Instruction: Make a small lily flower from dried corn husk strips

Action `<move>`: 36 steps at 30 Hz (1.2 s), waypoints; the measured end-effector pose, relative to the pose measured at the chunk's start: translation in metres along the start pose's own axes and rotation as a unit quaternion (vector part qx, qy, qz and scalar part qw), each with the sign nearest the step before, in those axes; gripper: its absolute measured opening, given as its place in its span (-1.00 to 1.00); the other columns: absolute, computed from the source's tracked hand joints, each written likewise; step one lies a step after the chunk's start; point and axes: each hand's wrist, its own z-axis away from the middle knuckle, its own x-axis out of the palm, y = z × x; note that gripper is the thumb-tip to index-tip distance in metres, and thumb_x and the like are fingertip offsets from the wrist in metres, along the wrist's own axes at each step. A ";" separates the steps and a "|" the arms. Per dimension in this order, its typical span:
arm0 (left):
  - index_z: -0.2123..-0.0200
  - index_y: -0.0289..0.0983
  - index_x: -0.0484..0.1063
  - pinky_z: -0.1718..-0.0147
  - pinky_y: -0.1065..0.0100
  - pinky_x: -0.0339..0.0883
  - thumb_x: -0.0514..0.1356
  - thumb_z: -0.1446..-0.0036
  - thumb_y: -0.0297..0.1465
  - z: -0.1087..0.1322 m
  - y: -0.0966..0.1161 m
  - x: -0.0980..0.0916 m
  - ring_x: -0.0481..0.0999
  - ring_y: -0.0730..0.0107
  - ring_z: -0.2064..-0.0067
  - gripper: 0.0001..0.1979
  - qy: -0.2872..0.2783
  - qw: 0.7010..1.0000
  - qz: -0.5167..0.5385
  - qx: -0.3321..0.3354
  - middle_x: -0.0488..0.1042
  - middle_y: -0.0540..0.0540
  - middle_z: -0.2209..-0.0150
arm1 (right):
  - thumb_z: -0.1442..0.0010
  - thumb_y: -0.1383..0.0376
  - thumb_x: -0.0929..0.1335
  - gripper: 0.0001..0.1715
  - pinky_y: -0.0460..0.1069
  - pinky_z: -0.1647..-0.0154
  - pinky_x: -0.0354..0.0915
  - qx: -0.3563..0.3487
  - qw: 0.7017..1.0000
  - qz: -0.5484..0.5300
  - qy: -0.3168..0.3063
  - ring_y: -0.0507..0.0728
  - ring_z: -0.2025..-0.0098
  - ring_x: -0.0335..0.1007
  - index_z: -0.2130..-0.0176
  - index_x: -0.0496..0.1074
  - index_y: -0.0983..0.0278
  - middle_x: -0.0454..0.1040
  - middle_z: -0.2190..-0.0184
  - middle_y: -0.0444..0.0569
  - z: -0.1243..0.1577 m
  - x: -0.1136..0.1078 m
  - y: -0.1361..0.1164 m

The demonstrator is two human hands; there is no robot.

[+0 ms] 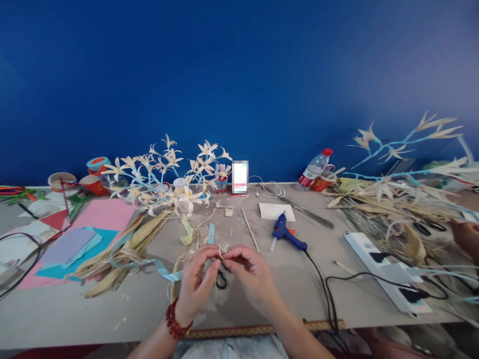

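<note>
2 hands [197,275] [250,273] around pale strip [221,253], inside table's front edge [112,338]

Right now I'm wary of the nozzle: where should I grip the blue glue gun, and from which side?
Probably by the handle, from the near right with the right hand: the blue glue gun lies flat, handle slanting that way, nozzle pointing toward the wall. Mind the black cord at the handle's end.
</note>
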 end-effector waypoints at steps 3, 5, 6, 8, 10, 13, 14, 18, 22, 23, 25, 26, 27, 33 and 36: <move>0.25 -0.26 0.46 0.17 0.29 0.38 0.17 -0.20 -0.39 0.000 0.003 0.004 0.50 0.28 0.17 -0.90 0.012 0.994 0.079 -0.068 0.51 -0.12 0.24 | -0.22 0.35 0.35 -0.86 0.00 0.19 0.36 -0.141 0.975 0.172 -0.017 0.13 0.24 0.48 0.26 0.55 0.19 0.55 0.31 -0.01 0.002 0.000 -0.008; 0.29 -0.27 0.45 0.23 0.33 0.38 0.19 -0.19 -0.36 -0.001 0.004 0.005 0.50 0.32 0.24 -0.90 0.027 0.986 0.121 -0.108 0.51 -0.11 0.28 | -0.24 0.38 0.33 -0.83 -0.01 0.20 0.36 -0.177 0.961 0.214 -0.018 0.13 0.24 0.48 0.22 0.53 0.19 0.55 0.30 0.00 0.002 -0.001 -0.012; 0.30 -0.27 0.44 0.25 0.35 0.38 0.19 -0.19 -0.35 -0.001 0.004 0.005 0.49 0.35 0.27 -0.90 0.030 0.982 0.140 -0.123 0.50 -0.10 0.30 | -0.24 0.38 0.33 -0.82 -0.01 0.21 0.37 -0.179 0.960 0.216 -0.015 0.12 0.24 0.48 0.20 0.52 0.18 0.54 0.29 0.00 0.003 -0.002 -0.013; 0.30 -0.27 0.42 0.29 0.37 0.37 0.17 -0.21 -0.35 0.000 0.004 0.004 0.48 0.38 0.32 -0.89 0.022 0.973 0.180 -0.141 0.49 -0.08 0.34 | -0.24 0.38 0.33 -0.82 -0.01 0.20 0.37 -0.169 0.965 0.200 -0.003 0.12 0.24 0.48 0.18 0.51 0.18 0.54 0.30 -0.02 0.002 -0.004 -0.015; 0.30 -0.26 0.40 0.33 0.38 0.36 0.16 -0.23 -0.34 0.001 0.004 0.005 0.47 0.39 0.36 -0.89 0.000 0.963 0.222 -0.154 0.48 -0.05 0.40 | -0.24 0.37 0.33 -0.84 -0.01 0.21 0.38 -0.156 0.972 0.175 0.013 0.12 0.25 0.48 0.22 0.52 0.19 0.54 0.33 -0.04 0.002 -0.005 -0.017; 0.29 -0.25 0.36 0.39 0.37 0.36 0.14 -0.24 -0.33 0.003 0.004 0.007 0.46 0.39 0.41 -0.89 -0.022 0.943 0.283 -0.172 0.47 -0.03 0.44 | -0.22 0.35 0.35 -0.87 -0.01 0.22 0.37 -0.133 0.982 0.133 0.026 0.12 0.27 0.47 0.28 0.53 0.20 0.53 0.36 -0.04 0.001 -0.004 -0.017; 0.29 -0.25 0.36 0.40 0.37 0.36 0.13 -0.25 -0.33 0.003 0.003 0.008 0.46 0.39 0.42 -0.89 -0.024 0.938 0.297 -0.175 0.46 -0.03 0.44 | -0.21 0.33 0.35 -0.88 -0.01 0.22 0.37 -0.121 0.985 0.117 0.028 0.12 0.26 0.47 0.29 0.53 0.21 0.53 0.35 -0.03 0.001 -0.004 -0.017; 0.27 -0.26 0.35 0.40 0.37 0.34 0.12 -0.26 -0.34 0.003 0.003 0.010 0.45 0.41 0.42 -0.89 -0.025 0.931 0.318 -0.175 0.46 -0.02 0.45 | -0.18 0.26 0.39 -0.90 -0.05 0.32 0.37 -0.029 0.998 0.009 0.047 0.09 0.33 0.46 0.26 0.49 0.22 0.51 0.35 -0.05 0.001 0.001 -0.011; 0.26 -0.27 0.35 0.41 0.38 0.33 0.11 -0.27 -0.34 0.001 0.003 0.008 0.44 0.44 0.45 -0.88 -0.054 0.929 0.319 -0.183 0.46 -0.01 0.47 | -0.09 0.20 0.46 -0.80 -0.10 0.40 0.33 0.031 0.993 -0.090 0.070 0.04 0.41 0.39 0.27 0.45 0.21 0.47 0.42 -0.10 0.000 0.006 -0.006; 0.26 -0.27 0.35 0.41 0.39 0.33 0.11 -0.27 -0.34 0.001 0.004 0.008 0.44 0.45 0.46 -0.88 -0.061 0.928 0.317 -0.186 0.46 -0.01 0.47 | -0.08 0.19 0.47 -0.78 -0.10 0.39 0.33 0.037 0.991 -0.103 0.072 0.04 0.41 0.39 0.27 0.45 0.21 0.47 0.42 -0.10 -0.001 0.007 -0.005; 0.27 -0.27 0.34 0.43 0.40 0.32 0.11 -0.27 -0.33 0.000 0.005 0.007 0.43 0.47 0.47 -0.88 -0.067 0.929 0.309 -0.193 0.45 0.00 0.49 | -0.06 0.17 0.49 -0.74 -0.09 0.39 0.34 0.046 0.990 -0.114 0.067 0.05 0.41 0.37 0.27 0.44 0.21 0.46 0.42 -0.10 -0.001 0.009 -0.006; 0.28 -0.27 0.34 0.43 0.41 0.32 0.12 -0.27 -0.32 0.000 0.006 0.006 0.42 0.47 0.48 -0.87 -0.066 0.931 0.301 -0.196 0.45 0.01 0.49 | -0.05 0.15 0.49 -0.73 -0.08 0.39 0.34 0.048 0.990 -0.113 0.064 0.05 0.42 0.37 0.27 0.44 0.21 0.46 0.42 -0.09 -0.001 0.010 -0.006; 0.29 -0.27 0.34 0.44 0.41 0.32 0.12 -0.26 -0.32 0.000 0.006 0.006 0.42 0.47 0.48 -0.86 -0.062 0.934 0.291 -0.199 0.45 0.01 0.50 | -0.05 0.14 0.49 -0.72 -0.07 0.40 0.34 0.049 0.991 -0.110 0.062 0.05 0.43 0.37 0.27 0.43 0.21 0.45 0.42 -0.09 -0.001 0.011 -0.006; 0.30 -0.26 0.34 0.45 0.43 0.33 0.17 -0.22 -0.29 -0.002 0.009 0.006 0.43 0.46 0.49 -0.85 -0.036 0.951 0.235 -0.196 0.47 0.01 0.51 | -0.09 0.20 0.47 -0.77 -0.08 0.36 0.37 0.038 0.991 -0.102 0.074 0.06 0.40 0.41 0.27 0.40 0.21 0.47 0.41 -0.09 -0.001 0.011 -0.002; 0.29 -0.26 0.35 0.45 0.42 0.33 0.17 -0.21 -0.29 -0.003 0.008 0.006 0.43 0.46 0.48 -0.85 -0.035 0.955 0.222 -0.196 0.46 0.01 0.50 | -0.14 0.25 0.41 -0.88 -0.06 0.36 0.37 0.006 0.998 -0.016 0.062 0.07 0.39 0.43 0.31 0.41 0.22 0.49 0.41 -0.08 -0.001 0.008 -0.001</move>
